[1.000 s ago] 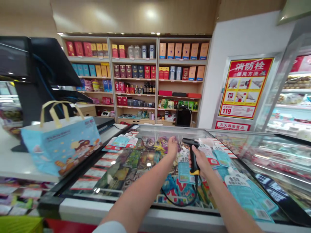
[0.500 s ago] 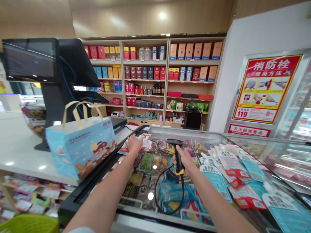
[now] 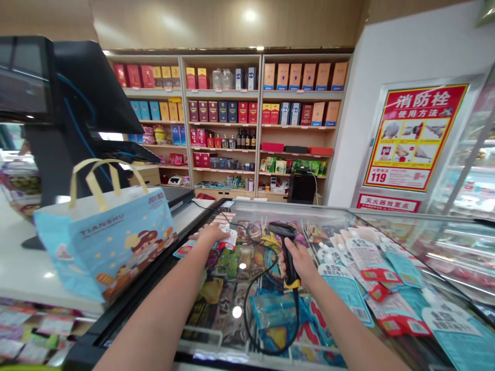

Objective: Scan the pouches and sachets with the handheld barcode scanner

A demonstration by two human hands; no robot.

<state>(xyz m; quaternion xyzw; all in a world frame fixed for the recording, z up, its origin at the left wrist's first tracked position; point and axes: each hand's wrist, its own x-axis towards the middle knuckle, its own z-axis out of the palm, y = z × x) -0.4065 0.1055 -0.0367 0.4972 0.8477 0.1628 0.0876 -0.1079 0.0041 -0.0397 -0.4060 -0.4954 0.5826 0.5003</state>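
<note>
A: How are the two hands set?

B: The right hand is wrapped firmly around the handle of a black scanner, held over the middle of the glass-topped freezer. The left hand reaches to the far left, palm down over a small batch of packets on the glass.

A: Does it have hold of one?

B: I can't tell. The back of the hand covers the fingertips, so neither their spread nor any pinch shows.

A: What could go wrong?

B: The scanner's cable hangs in a loose loop on the near side; a sharp pull could snag it or drag the scanner. The packets look slick, so a hasty grab could send some sliding. And a swing of the left arm could knock the paper bag standing close beside it on the left.

A: Anything else hard to see?

B: The scanner's front faces away. The pouches on the right run off the frame at the near corner, and the screen at the far left is cut off.
</note>
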